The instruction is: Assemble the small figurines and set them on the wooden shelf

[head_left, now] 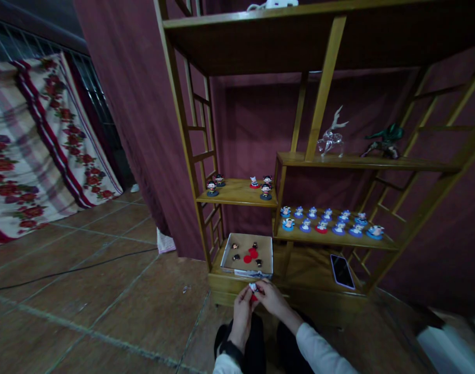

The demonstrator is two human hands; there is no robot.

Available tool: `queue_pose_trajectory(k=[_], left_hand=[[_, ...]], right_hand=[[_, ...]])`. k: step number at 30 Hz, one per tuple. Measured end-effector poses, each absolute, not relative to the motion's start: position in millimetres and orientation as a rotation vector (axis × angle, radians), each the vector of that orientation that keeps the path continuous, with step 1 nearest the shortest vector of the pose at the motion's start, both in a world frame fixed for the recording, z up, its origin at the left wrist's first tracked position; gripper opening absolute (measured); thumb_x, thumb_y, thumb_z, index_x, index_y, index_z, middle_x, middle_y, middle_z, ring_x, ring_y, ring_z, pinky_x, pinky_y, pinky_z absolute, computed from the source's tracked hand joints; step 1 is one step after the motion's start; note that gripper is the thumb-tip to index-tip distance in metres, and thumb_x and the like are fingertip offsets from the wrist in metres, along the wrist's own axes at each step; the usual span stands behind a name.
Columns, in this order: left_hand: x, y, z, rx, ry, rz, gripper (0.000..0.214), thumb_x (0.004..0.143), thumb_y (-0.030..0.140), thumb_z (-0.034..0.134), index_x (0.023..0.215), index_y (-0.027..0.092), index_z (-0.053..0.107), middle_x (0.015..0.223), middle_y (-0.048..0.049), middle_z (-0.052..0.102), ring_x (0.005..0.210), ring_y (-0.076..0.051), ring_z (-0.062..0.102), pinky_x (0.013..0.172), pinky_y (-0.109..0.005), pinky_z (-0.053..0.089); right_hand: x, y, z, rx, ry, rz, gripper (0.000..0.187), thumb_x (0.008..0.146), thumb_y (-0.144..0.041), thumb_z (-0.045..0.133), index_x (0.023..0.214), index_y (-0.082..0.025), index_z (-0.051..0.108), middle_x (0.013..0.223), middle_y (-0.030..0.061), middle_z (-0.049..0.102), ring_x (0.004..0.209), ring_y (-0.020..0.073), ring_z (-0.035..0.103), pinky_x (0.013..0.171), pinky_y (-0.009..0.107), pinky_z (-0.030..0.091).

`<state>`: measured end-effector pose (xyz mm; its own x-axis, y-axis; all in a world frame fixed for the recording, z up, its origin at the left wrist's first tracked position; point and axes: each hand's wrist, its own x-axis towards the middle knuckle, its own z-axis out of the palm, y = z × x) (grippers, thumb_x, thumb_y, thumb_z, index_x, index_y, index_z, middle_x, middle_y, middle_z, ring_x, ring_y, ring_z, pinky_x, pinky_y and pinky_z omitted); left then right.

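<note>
The left hand (243, 306) and right hand (271, 298) pinch a figure (253, 286) over its red base (254, 298), apparently joining them, which wants steady pressing.

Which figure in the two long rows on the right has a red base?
The figure third from the left in the front row: its base is red; the others' are blue or purple.
</note>
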<state>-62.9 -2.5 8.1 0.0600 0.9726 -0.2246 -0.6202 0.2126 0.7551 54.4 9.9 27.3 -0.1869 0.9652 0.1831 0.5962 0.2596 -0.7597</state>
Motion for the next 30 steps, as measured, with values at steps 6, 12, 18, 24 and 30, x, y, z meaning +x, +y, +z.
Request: queue_pose_trajectory(k=[6,12,18,24,30], left_hand=[[-73.5,-2.1,43.4,0.747,0.807,1.235,0.039,0.055,0.030,0.077,0.089,0.012,0.069,0.095,-0.0129,0.068,0.084,-0.021,0.063,0.078,-0.029,0.048],[-98.2,24.2,109.0,1.041,0.980,1.298,0.041,0.053,0.031,0.078,0.089,0.013,0.069,0.081,-0.0069,0.069,0.073,-0.018,0.062,0.076,-0.029,0.046],[-121.6,48.9,197.6,1.224,0.977,1.388,0.049,0.050,0.029,0.079,0.094,0.013,0.065,0.085,-0.0060,0.069,0.072,-0.016,0.062,0.074,-0.030,0.047],[-123.6,67.6,269.1,1.417,0.860,1.489,0.054,0.049,0.027,0.079,0.098,0.012,0.061,0.088,-0.0071,0.067,0.078,-0.017,0.061,0.080,-0.034,0.047],[-111.6,100.6,303.7,1.539,0.869,1.573,0.047,0.048,0.026,0.079,0.088,0.012,0.057,0.085,-0.0068,0.066,0.079,-0.016,0.061,0.080,-0.033,0.046]], right_hand=[[49.7,12.9,50.6,-1.299,-1.793,0.826,0.022,0.076,-0.016,0.047,0.085,-0.019,0.067,0.091,0.0055,0.063,0.087,0.0174,0.059,0.080,0.030,0.046],[59.1,16.9,75.2,-1.206,-1.606,0.810,0.030,0.079,-0.026,0.050,0.107,-0.020,0.060,0.102,0.0066,0.064,0.091,0.0182,0.061,0.083,0.033,0.048],[94.3,-1.2,46.8,-1.335,-1.688,0.769,0.024,0.078,-0.025,0.048,0.093,-0.021,0.066,0.098,0.0064,0.067,0.091,0.0198,0.062,0.084,0.033,0.047],[131.0,-36.4,-6.1,-1.597,-1.791,0.666,0.029,0.077,-0.022,0.044,0.095,-0.025,0.066,0.109,0.0055,0.065,0.099,0.0208,0.061,0.089,0.033,0.044],[146.4,-49.7,-25.2,-1.703,-1.887,0.462,0.033,0.083,-0.025,0.038,0.103,-0.028,0.063,0.114,0.0066,0.062,0.103,0.0234,0.059,0.090,0.036,0.043]])
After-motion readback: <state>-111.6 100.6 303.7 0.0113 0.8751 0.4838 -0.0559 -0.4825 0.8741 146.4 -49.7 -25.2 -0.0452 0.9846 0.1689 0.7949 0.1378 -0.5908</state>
